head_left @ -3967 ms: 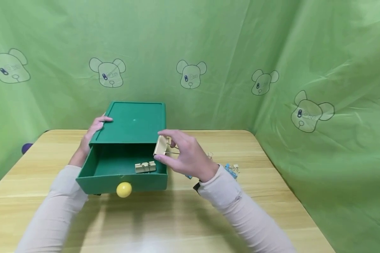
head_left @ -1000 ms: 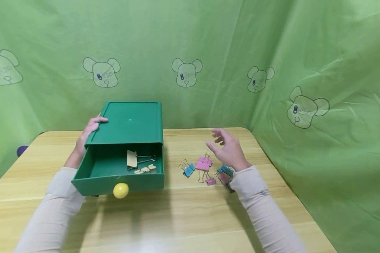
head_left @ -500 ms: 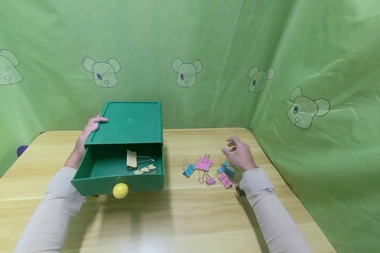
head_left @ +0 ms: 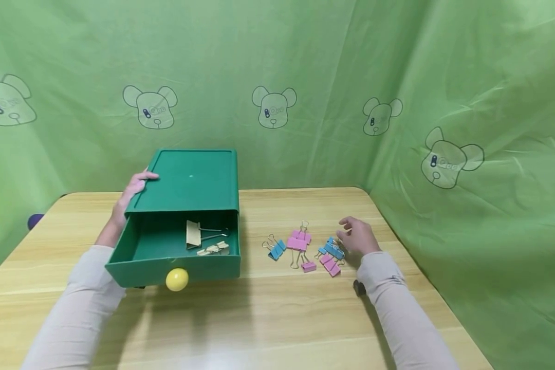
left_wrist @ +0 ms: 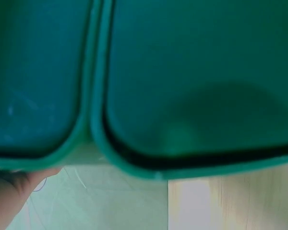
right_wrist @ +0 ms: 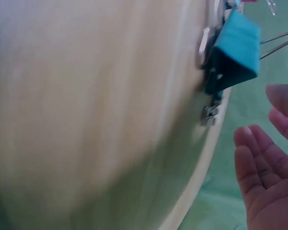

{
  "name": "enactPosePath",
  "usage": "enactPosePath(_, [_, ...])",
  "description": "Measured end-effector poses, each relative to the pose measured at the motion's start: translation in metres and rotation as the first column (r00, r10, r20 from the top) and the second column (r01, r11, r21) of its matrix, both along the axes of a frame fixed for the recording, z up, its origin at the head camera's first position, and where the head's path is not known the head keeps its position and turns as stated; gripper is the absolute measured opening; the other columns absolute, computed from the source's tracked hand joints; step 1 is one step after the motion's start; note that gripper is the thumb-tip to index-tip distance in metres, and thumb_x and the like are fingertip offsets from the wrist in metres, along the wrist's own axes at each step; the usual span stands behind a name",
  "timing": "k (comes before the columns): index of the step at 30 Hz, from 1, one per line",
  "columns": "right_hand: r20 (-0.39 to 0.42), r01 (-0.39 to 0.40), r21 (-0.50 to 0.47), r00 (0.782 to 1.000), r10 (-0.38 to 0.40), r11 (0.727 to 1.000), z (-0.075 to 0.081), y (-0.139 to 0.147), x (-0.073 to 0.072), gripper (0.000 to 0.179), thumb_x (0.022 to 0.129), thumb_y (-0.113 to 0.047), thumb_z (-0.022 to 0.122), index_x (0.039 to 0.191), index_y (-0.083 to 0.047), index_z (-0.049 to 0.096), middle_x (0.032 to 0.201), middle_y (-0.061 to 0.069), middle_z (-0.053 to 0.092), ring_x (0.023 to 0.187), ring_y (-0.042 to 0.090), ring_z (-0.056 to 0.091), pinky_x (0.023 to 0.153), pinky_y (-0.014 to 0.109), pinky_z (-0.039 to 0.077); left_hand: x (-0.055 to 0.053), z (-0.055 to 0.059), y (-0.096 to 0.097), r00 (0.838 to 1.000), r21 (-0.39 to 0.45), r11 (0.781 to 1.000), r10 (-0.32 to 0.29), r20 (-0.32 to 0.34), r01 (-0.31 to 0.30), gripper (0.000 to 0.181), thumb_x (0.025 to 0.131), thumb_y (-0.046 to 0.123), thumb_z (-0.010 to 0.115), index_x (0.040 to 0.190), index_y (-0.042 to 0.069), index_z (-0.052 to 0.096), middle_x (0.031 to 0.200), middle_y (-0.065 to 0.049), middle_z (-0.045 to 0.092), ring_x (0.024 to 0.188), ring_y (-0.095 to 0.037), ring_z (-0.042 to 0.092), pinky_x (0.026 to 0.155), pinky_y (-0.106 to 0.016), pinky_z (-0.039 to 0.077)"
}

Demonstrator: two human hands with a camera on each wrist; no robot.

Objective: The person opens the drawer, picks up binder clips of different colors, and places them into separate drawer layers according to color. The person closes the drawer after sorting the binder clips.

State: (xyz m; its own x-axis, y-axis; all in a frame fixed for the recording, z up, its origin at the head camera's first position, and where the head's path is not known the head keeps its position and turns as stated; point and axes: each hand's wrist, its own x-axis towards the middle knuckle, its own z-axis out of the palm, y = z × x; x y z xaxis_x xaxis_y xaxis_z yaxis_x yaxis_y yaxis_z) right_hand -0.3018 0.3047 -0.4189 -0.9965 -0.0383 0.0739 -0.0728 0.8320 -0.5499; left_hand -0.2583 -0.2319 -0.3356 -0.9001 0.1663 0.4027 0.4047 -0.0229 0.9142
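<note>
Our right hand (head_left: pixel 359 237) has sunk lower since half a second ago, beside the blue binder clip (head_left: pixel 334 249) on the tabletop (head_left: pixel 282 318); its fingers (right_wrist: pixel 248 170) are relaxed and parted from the thumb, holding nothing. We judge the clip light, stiff and springy, best pinched across its body. Our left hand (head_left: pixel 128 196) rests against the green drawer box (head_left: pixel 194 180); we cannot tell its grip.

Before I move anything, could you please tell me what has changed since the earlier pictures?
The right hand let go of the larger cream clip, which now lies inside the drawer, and moved right, close to a blue clip on the table. The left hand stayed on the green box, and the drawer stayed open.
</note>
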Motion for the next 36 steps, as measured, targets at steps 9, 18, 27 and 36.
enactPosePath(9, [0.107, -0.035, 0.116, 0.994, 0.022, 0.993, -0.003, 0.010, 0.003, 0.036, 0.088, -0.008, 0.064, 0.120, 0.006, 0.059, 0.112, 0.029, 0.061, 0.102, 0.045, 0.058, 0.089, 0.055, 0.045, 0.000, -0.001, 0.000, 1.000, -0.017, 1.000, 0.005, -0.002, -0.005, 0.033, 0.104, 0.033, 0.027, 0.115, 0.041, 0.057, 0.161, -0.014, -0.003, 0.141, -0.041, -0.006, 0.110, -0.059, -0.009])
enactPosePath(18, [0.150, -0.048, 0.172, 0.988, 0.022, 0.984, -0.005, 0.012, 0.004, 0.024, 0.083, -0.006, 0.068, 0.105, 0.004, 0.065, 0.099, 0.023, 0.065, 0.094, 0.040, 0.061, 0.086, 0.053, 0.046, 0.001, 0.000, 0.002, 1.000, -0.022, 1.000, 0.014, 0.002, -0.014, 0.032, 0.104, 0.032, 0.028, 0.113, 0.042, 0.056, 0.162, -0.012, -0.002, 0.142, -0.040, -0.004, 0.111, -0.057, -0.006])
enactPosePath(27, [0.132, -0.029, 0.142, 0.991, 0.010, 0.989, -0.005, 0.014, 0.007, 0.017, 0.076, 0.003, 0.066, 0.092, -0.001, 0.060, 0.082, 0.012, 0.059, 0.077, 0.029, 0.056, 0.072, 0.044, 0.047, 0.001, -0.001, 0.003, 1.000, -0.010, 1.000, 0.011, -0.002, -0.011, 0.035, 0.104, 0.028, 0.026, 0.111, 0.042, 0.057, 0.161, -0.014, -0.003, 0.142, -0.041, -0.006, 0.110, -0.057, -0.008])
enactPosePath(36, [0.077, -0.019, 0.108, 0.997, 0.010, 0.994, 0.001, 0.014, 0.012, 0.012, 0.084, -0.004, 0.061, 0.097, -0.001, 0.059, 0.084, 0.013, 0.058, 0.076, 0.029, 0.056, 0.071, 0.045, 0.047, 0.000, 0.000, 0.001, 0.999, -0.029, 0.999, 0.026, -0.026, -0.026, 0.034, 0.104, 0.030, 0.027, 0.111, 0.042, 0.057, 0.160, -0.017, 0.000, 0.142, -0.041, -0.005, 0.111, -0.058, -0.008])
